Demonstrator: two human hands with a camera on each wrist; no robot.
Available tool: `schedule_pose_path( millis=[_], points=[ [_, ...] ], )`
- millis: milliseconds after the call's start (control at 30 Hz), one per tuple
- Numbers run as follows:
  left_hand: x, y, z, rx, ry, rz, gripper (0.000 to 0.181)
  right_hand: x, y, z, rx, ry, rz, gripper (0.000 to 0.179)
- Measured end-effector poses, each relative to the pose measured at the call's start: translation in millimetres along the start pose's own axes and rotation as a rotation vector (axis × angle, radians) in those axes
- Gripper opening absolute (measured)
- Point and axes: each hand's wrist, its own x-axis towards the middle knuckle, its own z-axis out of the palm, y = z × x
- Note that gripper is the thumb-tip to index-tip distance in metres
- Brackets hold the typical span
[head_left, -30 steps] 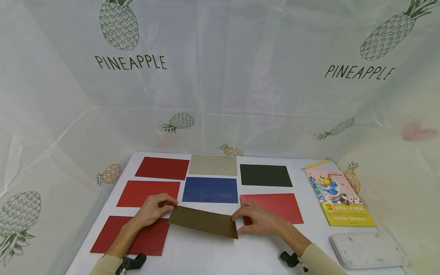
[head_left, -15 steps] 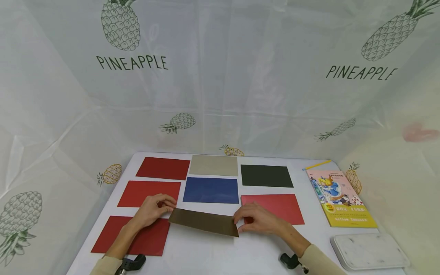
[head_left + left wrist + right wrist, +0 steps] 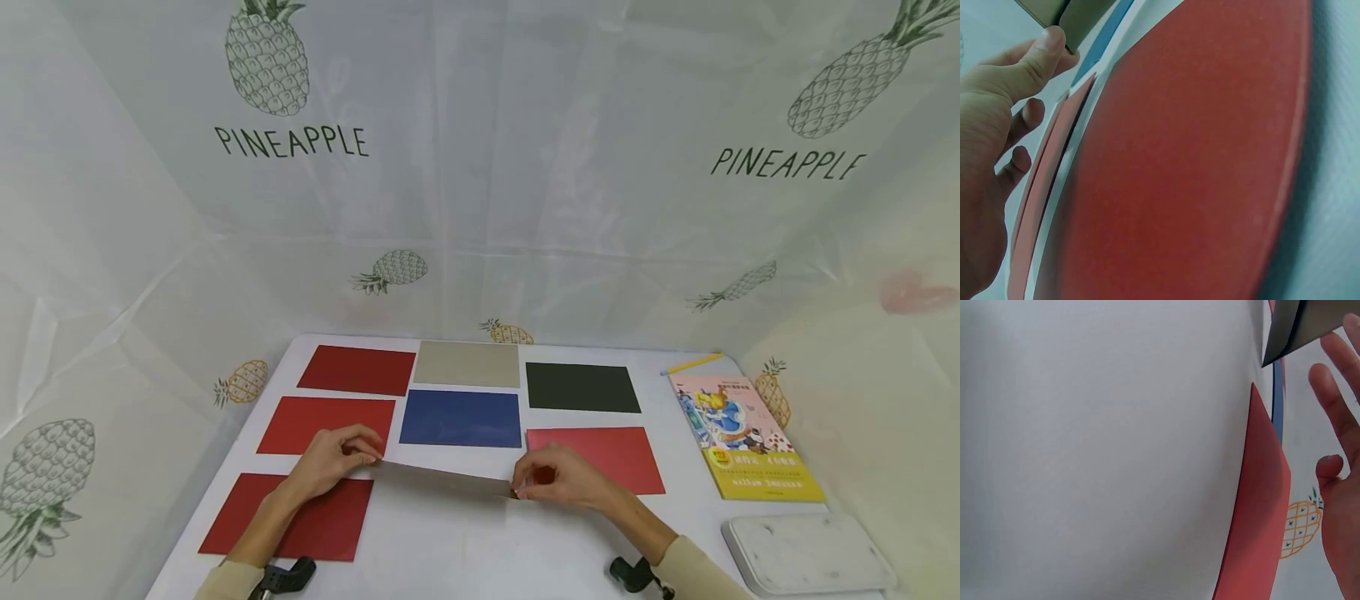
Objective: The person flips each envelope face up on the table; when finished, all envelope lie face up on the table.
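Note:
An olive-brown sheet of paper (image 3: 446,481) is held above the white table, seen nearly edge-on in the head view. My left hand (image 3: 328,463) pinches its left end between thumb and fingers. At the other end, my right hand (image 3: 564,475) pinches the right edge. The left wrist view shows the thumb on the brown paper (image 3: 1088,22), with a dark line running between two parts of it. In the right wrist view, the paper (image 3: 1282,334) has a bend or crease near its corner; the grip itself is partly out of frame there.
Red sheets lie at left (image 3: 356,369), (image 3: 326,425), (image 3: 330,525). Beyond the hands are a beige sheet (image 3: 467,364), a blue sheet (image 3: 460,418), a dark green sheet (image 3: 583,387) and a lighter red sheet (image 3: 607,458). A book (image 3: 742,433), pencil (image 3: 693,363) and white flat case (image 3: 810,552) sit at right.
The brown sheet has tilted from showing its broad face to nearly edge-on, its near edge rising. Both hands keep their hold and stay almost in place.

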Motion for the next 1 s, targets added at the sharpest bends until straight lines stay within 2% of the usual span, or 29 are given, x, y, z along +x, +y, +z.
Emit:
schedule_pose_path(
  millis=[67,167,367,467,600,1000],
  points=[
    [-0.7,-1.0,0.3,-0.008,-0.002,0.004,0.024,-0.6,-4.3,1.4,0.028,0.022,0.02,0.02],
    [-1.2,-2.5,0.3,-0.018,-0.006,0.003,0.026,0.8,-13.9,1.4,0.049,0.068,-0.002,0.024],
    [-1.8,-2.1,0.0,-0.011,-0.036,-0.011,0.03,3.6,-36.2,-4.4,0.014,0.152,-0.056,0.034],
    [-2.6,-1.0,0.8,-0.004,-0.041,0.008,0.034,3.7,-41.5,-5.4,0.007,0.186,-0.073,0.043],
    [-3.7,-0.9,1.9,0.004,-0.046,0.035,0.038,4.3,-41.7,-4.9,-0.004,0.24,-0.09,0.051],
    [-4.5,-0.1,4.3,-0.032,-0.061,0.016,0.053,3.6,-30.7,-2.2,-0.043,0.338,-0.054,0.051]
  ],
)
